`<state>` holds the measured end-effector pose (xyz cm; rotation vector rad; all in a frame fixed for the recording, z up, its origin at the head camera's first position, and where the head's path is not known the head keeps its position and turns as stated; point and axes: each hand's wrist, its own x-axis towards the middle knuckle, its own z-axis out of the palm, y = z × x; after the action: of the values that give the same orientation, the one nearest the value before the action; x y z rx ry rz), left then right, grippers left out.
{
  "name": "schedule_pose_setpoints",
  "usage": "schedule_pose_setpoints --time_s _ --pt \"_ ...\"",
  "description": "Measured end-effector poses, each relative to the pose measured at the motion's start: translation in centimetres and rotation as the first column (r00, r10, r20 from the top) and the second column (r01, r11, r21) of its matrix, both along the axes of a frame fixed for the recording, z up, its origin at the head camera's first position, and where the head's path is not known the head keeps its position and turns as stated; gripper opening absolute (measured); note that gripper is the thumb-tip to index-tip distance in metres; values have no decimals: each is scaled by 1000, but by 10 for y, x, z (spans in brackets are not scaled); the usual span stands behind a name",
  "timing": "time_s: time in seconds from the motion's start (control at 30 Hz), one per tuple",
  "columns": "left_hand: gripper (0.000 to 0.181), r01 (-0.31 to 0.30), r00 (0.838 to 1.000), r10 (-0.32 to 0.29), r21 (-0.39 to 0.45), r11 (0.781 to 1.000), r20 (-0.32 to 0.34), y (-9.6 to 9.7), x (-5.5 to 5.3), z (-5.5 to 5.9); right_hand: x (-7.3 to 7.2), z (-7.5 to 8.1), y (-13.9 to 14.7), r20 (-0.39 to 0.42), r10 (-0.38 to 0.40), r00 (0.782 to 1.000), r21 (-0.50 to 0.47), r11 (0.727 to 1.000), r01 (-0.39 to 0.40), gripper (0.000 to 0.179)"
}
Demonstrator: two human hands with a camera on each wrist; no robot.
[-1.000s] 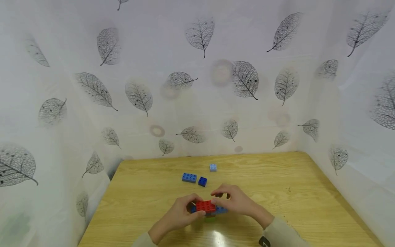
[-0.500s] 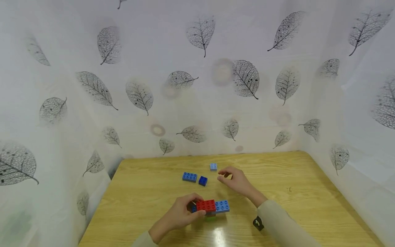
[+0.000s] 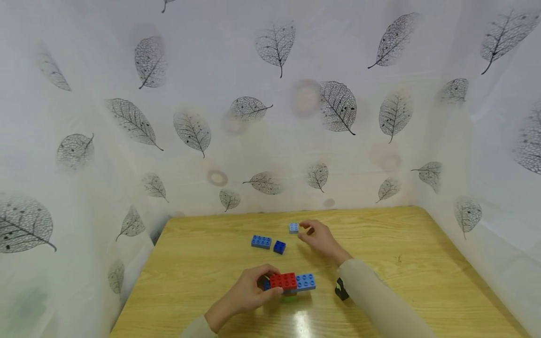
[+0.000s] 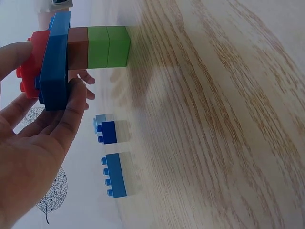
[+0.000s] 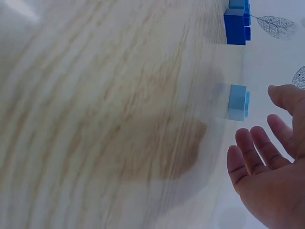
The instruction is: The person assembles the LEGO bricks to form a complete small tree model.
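Note:
My left hand (image 3: 253, 289) grips a stack of toy bricks between thumb and fingers. On top sits a red brick (image 3: 283, 280), over a layer of blue bricks (image 4: 57, 62); a light blue studded end (image 3: 305, 281) sticks out to the right. Below come a brown brick (image 4: 77, 47) and two green bricks (image 4: 108, 46), the lowest standing on the table. My right hand (image 3: 322, 239), fingers spread and slightly bent, holds nothing. It is just right of a small pale blue brick (image 3: 293, 228), with a gap between them in the right wrist view (image 5: 237, 102).
A blue eight-stud brick (image 3: 261, 241) and a small dark blue brick (image 3: 279, 247) lie left of the pale one on the wooden table (image 3: 203, 263). A leaf-patterned curtain (image 3: 270, 141) surrounds the table's back and sides.
My right hand has left the brick stack and moved away from me to the pale blue brick. My left hand keeps its hold on the stack in the same place.

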<state>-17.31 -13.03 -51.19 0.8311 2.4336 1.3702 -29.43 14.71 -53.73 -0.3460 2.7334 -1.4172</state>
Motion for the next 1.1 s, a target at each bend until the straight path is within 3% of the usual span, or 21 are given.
schedule_pose_setpoints --time_s 0.53,0.77,1.1 --pt "33 2 1000 -2 -10 1000 1 1 0 1 -25 -13 -3 33 -1 999 14 1000 0 44" --pt "33 1 1000 0 -11 1000 23 0 1 -1 -29 -19 -8 -16 14 1000 77 997 -13 47" --pt "33 0 1000 0 -17 1000 7 0 1 3 -30 -17 -12 -72 7 997 146 989 4 33"
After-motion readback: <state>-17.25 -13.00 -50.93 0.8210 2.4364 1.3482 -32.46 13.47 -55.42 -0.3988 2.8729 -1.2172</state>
